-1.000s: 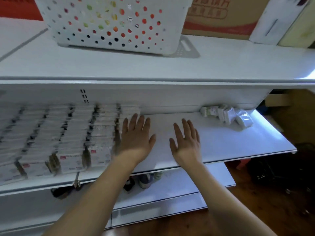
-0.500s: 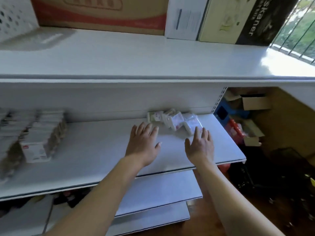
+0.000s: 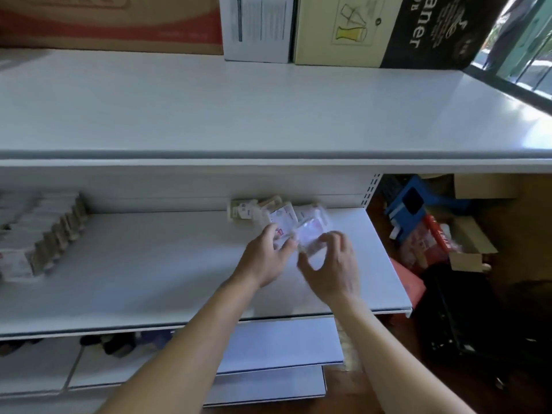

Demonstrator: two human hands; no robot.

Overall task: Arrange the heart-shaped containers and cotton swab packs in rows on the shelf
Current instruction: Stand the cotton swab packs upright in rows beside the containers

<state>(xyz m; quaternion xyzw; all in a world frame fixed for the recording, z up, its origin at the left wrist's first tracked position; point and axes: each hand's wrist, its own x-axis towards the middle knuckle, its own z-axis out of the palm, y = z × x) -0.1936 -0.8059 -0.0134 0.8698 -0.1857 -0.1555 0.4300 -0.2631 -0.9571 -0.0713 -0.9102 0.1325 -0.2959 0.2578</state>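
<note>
Both hands close on the loose packs at the shelf's [image 3: 149, 264] far right: left hand [image 3: 265, 258] pinching a flat pack [image 3: 282, 218], right hand [image 3: 331, 264] curled round a clear container [image 3: 312, 234]. The slick wrap could slip and scatter the small pile [image 3: 254, 209] behind.

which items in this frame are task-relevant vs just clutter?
Part of the job:
- loose packs at the back of the middle shelf
- clear pack gripped by the left hand and right hand
- packs already in rows on the left

Just lying about:
- cardboard boxes on the top shelf
- blue item and open carton on the floor, right
</note>
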